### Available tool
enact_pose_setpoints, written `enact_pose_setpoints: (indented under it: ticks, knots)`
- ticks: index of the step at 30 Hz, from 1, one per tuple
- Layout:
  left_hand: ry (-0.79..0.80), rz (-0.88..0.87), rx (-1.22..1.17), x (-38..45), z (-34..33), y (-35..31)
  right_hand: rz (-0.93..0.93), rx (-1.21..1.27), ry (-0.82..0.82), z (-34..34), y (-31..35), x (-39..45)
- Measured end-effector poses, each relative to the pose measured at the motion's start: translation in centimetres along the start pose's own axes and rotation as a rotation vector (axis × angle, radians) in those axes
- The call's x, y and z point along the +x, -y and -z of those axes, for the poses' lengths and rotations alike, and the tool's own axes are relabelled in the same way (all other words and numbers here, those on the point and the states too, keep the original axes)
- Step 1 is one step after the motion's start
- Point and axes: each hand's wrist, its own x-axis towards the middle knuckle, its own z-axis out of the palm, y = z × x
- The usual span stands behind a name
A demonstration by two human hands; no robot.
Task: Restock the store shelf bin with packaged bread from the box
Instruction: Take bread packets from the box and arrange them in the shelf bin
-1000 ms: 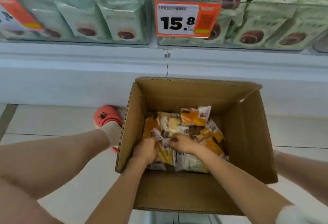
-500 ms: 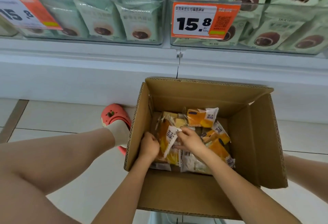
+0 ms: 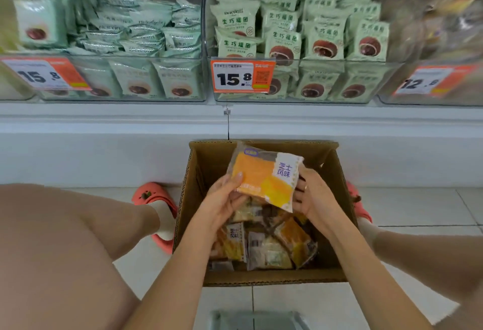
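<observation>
Head view: cardboard box [image 3: 264, 278] sits open on the floor below the shelf bins [image 3: 295, 97]. One orange-and-white bread pack [image 3: 264, 175] is held above the box. Left hand [image 3: 222, 199] grips its left edge, thumb curled on top. Right hand [image 3: 312, 199] pinches its right edge, fingers curled. More bread packs [image 3: 269, 243] lie inside the box.

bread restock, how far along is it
Done: nothing visibly shelved; no orange packs show in the bins. In hand: left hand and right hand hold one bread pack above the box. Left: shelving it, plus the many packs still in the box.
</observation>
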Motion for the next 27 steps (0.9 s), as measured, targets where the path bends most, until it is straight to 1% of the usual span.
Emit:
enact_pose_setpoints:
  ticks: [2, 4, 9, 13, 15, 20, 22, 24, 27]
  knots:
    - [0.038, -0.054, 0.089, -0.5, -1.4, -0.7, 0.004, -0.017, 0.049, -0.1, 0.0, -0.9]
    - [0.059, -0.097, 0.163, -1.4, -2.8, -1.6, 0.073, -0.034, 0.100, -0.3, 0.3, -2.0]
    - [0.075, -0.239, 0.352, -4.1, -5.0, -5.5, 0.200, -0.036, 0.096, -0.3, 3.4, -3.2]
    - [0.029, -0.449, 0.534, -6.4, -7.5, -9.8, 0.319, -0.133, 0.071, -1.2, 7.8, -3.3]
    - [0.017, -0.546, 0.573, -7.7, -9.3, -12.4, 0.402, -0.166, 0.061, -2.1, 10.9, -3.6]
    - [0.074, -0.776, 0.621, -11.8, -14.6, -19.5, 0.641, -0.291, 0.100, -4.6, 20.6, -5.8]
    - [0.038, -0.922, 0.672, -13.1, -17.3, -22.8, 0.762, -0.371, 0.082, -5.6, 25.4, -6.4]
    - [-0.042, -1.075, 0.683, -13.9, -20.2, -26.6, 0.879, -0.427, 0.056, -6.9, 30.6, -7.2]
    - [-0.141, -1.318, 0.722, -14.5, -24.5, -32.4, 1.085, -0.414, -0.027, -9.0, 38.0, -8.1]
